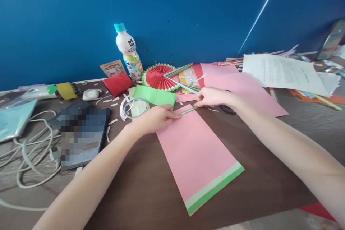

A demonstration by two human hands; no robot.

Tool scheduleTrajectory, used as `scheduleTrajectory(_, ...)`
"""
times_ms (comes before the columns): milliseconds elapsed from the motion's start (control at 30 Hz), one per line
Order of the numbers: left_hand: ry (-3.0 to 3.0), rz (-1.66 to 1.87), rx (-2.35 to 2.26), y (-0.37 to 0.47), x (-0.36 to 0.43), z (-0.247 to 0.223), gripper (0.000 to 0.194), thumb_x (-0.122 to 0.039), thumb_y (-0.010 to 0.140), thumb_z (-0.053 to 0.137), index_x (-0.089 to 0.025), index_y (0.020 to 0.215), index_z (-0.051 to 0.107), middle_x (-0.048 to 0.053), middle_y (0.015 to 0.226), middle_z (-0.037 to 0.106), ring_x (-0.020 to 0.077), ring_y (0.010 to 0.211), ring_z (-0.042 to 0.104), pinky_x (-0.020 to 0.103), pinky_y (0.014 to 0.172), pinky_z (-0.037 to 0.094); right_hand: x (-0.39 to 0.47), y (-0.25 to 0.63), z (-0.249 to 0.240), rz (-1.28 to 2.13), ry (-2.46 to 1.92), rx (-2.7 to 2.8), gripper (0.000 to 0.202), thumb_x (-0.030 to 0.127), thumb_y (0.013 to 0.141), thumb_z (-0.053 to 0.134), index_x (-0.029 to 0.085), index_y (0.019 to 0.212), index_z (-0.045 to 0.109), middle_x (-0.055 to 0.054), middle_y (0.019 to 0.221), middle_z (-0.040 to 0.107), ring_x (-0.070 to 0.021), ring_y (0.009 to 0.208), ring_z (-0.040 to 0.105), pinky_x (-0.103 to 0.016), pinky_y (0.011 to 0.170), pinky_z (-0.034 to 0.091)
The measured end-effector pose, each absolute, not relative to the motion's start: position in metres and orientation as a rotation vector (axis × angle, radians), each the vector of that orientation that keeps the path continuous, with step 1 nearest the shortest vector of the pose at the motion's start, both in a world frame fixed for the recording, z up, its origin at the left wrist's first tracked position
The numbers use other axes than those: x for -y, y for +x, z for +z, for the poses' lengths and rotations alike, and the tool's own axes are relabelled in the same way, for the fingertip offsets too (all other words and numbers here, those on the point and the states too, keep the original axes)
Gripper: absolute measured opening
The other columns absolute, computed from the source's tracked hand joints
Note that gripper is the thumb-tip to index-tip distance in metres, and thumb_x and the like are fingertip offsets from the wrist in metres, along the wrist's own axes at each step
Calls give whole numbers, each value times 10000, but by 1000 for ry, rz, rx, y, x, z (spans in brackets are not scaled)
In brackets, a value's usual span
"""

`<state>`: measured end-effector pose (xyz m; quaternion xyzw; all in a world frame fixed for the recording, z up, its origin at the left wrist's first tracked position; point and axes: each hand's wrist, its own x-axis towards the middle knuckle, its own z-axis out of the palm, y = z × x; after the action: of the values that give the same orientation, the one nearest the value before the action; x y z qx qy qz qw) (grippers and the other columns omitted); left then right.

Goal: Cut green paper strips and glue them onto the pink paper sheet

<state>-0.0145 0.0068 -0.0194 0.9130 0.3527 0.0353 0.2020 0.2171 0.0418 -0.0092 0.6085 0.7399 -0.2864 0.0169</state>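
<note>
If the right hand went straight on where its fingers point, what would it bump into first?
Most likely the left hand: the right hand points toward it along the narrow strip at the pink paper's far end. Depth is hard to judge here.

The banded sheet (191,147) is pink with pale-green and bright-green ends at one side, the narrow strip (188,111) green, the pleated fan (159,75) red edged in green, the bottle cap (120,27) turquoise, the wall (188,14) deep blue.
</note>
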Motion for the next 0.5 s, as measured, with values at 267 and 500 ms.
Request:
scheduleTrajectory(267, 2535, 265, -978, -13, -7, -20, 341, -143, 795, 429, -235, 1018, 670, 32, 1027, 578, 147, 919, 551, 242, 825, 413, -38, 214, -10, -1025, 1769, -2533, 189, 359, 781, 501, 191, 808, 583, 4, 581, 563, -90, 434, 458, -230, 457, 316)
scheduleTrajectory(500, 2602, 258, -1015, -10, -6, -23, 280, -163, 809, 438, -215, 1000, 636, 39, 946, 573, 164, 894, 549, 265, 787, 426, -36, 202, -24, -883, 1591, -2776, 210, 349, 713, 575, 212, 865, 526, 27, 682, 505, -99, 563, 428, -218, 501, 269)
